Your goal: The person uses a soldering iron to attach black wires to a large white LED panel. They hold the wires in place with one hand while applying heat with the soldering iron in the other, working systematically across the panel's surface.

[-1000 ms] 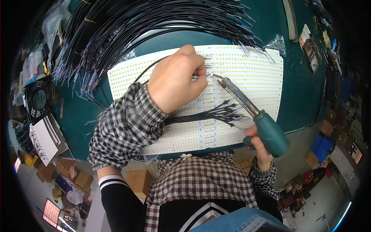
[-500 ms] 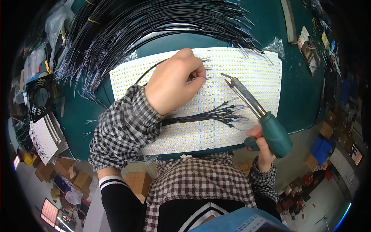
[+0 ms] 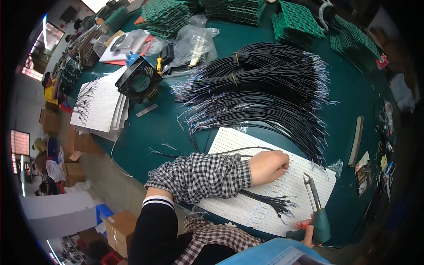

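Note:
A white LED board [image 3: 230, 215] with rows of small yellow chips lies aslant in front of me. My left hand [image 3: 269, 168] is closed above it, fingertips pinched on a black cable [image 3: 249, 149] that runs in under the hand; the gripped end is mostly hidden. My right hand [image 3: 308, 234] is wrapped round the handle of a green soldering gun [image 3: 321, 224] at the board's right. Its metal tip points up and left, a little apart from the left fingers. Several short black cables [image 3: 268, 199] with bared ends lie on the board below my left hand.
A large bundle of black cables [image 3: 260, 81] lies beyond the board. At left stand a black fan [image 3: 140, 80] and stacked white boards [image 3: 99, 104]. Green board stacks [image 3: 297, 22] line the far edge; a grey strip [image 3: 355, 141] lies right on the green table [image 3: 342, 119].
The view has swung left and up, showing more of the table's far side. My left hand stays pinched over the board, and my right hand still holds the soldering gun near it.

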A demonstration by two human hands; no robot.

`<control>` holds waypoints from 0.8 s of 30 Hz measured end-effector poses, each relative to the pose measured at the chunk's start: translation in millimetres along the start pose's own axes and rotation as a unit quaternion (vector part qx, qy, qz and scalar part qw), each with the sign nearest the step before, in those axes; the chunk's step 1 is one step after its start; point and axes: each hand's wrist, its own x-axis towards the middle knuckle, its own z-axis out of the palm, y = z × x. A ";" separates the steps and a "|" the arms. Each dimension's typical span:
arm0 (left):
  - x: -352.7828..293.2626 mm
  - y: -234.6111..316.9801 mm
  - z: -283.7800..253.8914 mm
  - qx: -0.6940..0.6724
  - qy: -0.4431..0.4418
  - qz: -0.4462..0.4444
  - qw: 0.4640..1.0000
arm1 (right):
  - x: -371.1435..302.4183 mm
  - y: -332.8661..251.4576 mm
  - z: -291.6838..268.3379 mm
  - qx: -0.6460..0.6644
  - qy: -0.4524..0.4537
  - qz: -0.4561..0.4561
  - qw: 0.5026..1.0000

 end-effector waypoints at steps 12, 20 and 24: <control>3.3 8.3 2.4 -0.018 -0.020 -0.034 0.999 | -2.8 -13.4 22.2 0.058 0.063 -0.039 0.996; -0.9 12.1 1.7 0.031 0.005 -0.002 0.999 | -1.8 -22.6 29.3 0.060 0.077 -0.023 0.995; 8.1 0.6 3.3 -0.009 0.012 0.040 0.999 | -5.7 -24.3 26.8 0.042 0.074 0.013 0.996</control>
